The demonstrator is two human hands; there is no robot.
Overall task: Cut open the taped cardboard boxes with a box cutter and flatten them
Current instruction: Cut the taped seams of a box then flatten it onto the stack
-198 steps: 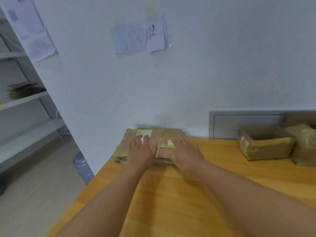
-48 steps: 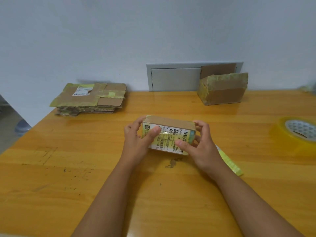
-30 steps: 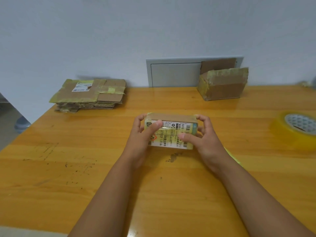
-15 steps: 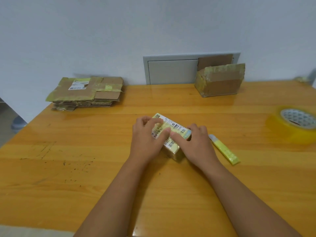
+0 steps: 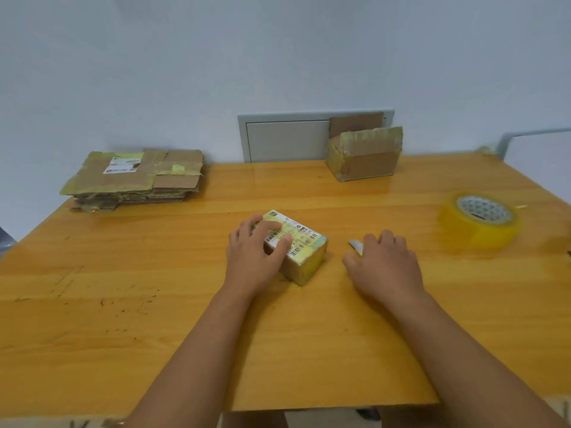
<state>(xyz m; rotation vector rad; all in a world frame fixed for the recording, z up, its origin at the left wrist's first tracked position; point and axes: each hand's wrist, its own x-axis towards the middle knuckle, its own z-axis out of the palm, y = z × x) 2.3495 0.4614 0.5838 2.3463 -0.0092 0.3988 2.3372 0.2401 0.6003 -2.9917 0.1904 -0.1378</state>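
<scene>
A small taped cardboard box (image 5: 304, 257) with a white barcode label on top lies at the table's middle, turned at an angle. My left hand (image 5: 255, 257) rests on its left half, with the fingers over the far edge and the thumb on the label. My right hand (image 5: 384, 267) lies palm down on the table just right of the box, over the box cutter (image 5: 355, 244). Only the cutter's grey tip shows, between thumb and forefinger. Whether the fingers grip it is hidden.
A stack of flattened boxes (image 5: 136, 177) lies at the back left of the wooden table (image 5: 154, 304). An opened taped box (image 5: 364, 159) stands at the back against the wall. A roll of yellow tape (image 5: 479, 220) sits at the right.
The box was turned and set down on the table. My right hand left it and moved right onto the box cutter. My left hand stayed on the box.
</scene>
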